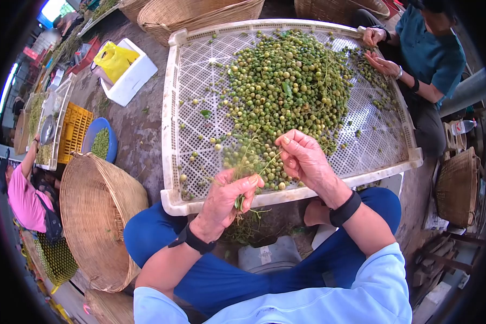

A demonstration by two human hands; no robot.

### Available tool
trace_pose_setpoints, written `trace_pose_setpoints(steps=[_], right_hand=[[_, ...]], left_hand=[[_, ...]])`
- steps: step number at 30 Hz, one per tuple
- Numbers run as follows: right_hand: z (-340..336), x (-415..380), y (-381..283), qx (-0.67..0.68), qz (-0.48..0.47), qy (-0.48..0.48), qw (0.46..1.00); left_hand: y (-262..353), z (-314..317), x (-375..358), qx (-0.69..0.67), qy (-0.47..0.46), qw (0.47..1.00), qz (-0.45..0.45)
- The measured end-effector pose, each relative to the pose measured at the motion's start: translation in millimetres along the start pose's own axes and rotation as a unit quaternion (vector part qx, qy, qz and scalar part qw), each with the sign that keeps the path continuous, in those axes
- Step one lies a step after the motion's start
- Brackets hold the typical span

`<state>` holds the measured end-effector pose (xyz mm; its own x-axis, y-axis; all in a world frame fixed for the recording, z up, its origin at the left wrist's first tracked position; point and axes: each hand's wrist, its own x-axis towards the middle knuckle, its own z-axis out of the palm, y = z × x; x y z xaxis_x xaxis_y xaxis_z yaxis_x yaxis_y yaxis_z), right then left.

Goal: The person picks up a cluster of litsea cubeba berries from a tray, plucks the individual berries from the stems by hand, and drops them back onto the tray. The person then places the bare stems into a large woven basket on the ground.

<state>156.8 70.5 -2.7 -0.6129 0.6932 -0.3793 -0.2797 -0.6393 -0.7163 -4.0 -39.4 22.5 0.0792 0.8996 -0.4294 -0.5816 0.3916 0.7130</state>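
My left hand [227,197] is closed around a bunch of thin green stems [239,202] near the front edge of the white mesh tray [170,124]. Between my two hands a fruit sprig [259,167] stretches, partly smeared by motion. My right hand [306,161] pinches the sprig's far end between thumb and fingers, just above the tray. A large heap of small round green fruits [286,81] covers the tray's middle, with loose ones scattered over the mesh.
Across the tray at right, a co-worker's hands [380,62] handle fruit. Wicker baskets [100,210] stand at left and behind. A white foam box [129,81] with a yellow bag, a blue basin [109,141] and a yellow crate [75,129] sit on the floor. Stems lie below the tray.
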Motion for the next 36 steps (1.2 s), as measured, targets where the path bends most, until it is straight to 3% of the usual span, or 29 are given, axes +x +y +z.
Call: trace_pose_setpoints(steps=[1, 4, 8, 11, 13, 15, 18, 21, 23, 27, 30, 36], right_hand=[[-2, -1, -3, -0.002, 0.003, -0.001, 1.000], [-8, -5, -24, 0.063, 0.095, -0.129, 0.985], [-17, -8, -41, 0.196, 0.070, -0.217, 0.954], [-19, -9, -44, 0.087, 0.072, -0.221, 0.969], [-4, -11, -34, -0.048, 0.093, -0.125, 0.987], [15, -16, -24, -0.247, 0.063, -0.063, 0.965], [12, -14, -7, -0.329, -0.006, -0.103, 0.939], [20, -19, -9, -0.252, 0.012, -0.146, 0.957], [21, -21, -4, -0.129, 0.032, -0.155, 0.979], [13, -16, 12, -0.076, 0.030, -0.128, 0.988], [14, -19, 5, 0.044, 0.094, -0.141, 0.985], [22, -28, 11, 0.212, 0.109, -0.110, 0.965]], left_hand=[[1, -1, 0, -0.003, 0.002, 1.000, 0.001], [7, -3, -3, 0.010, -0.010, 1.000, -0.006], [16, -3, -6, 0.005, -0.018, 1.000, -0.008], [19, -2, -10, -0.003, 0.026, 1.000, 0.006], [15, -6, -7, -0.009, -0.024, 1.000, 0.009], [11, -5, -5, -0.019, -0.029, 0.999, 0.003], [7, -2, -3, -0.036, -0.033, 0.999, 0.003], [6, -8, 0, -0.044, -0.057, 0.997, -0.015], [6, -5, 0, -0.040, -0.042, 0.998, -0.024], [5, 0, 0, -0.003, -0.024, 1.000, -0.016], [2, -7, 1, -0.015, -0.056, 0.998, -0.023], [4, -7, 2, -0.054, -0.075, 0.995, -0.021]])
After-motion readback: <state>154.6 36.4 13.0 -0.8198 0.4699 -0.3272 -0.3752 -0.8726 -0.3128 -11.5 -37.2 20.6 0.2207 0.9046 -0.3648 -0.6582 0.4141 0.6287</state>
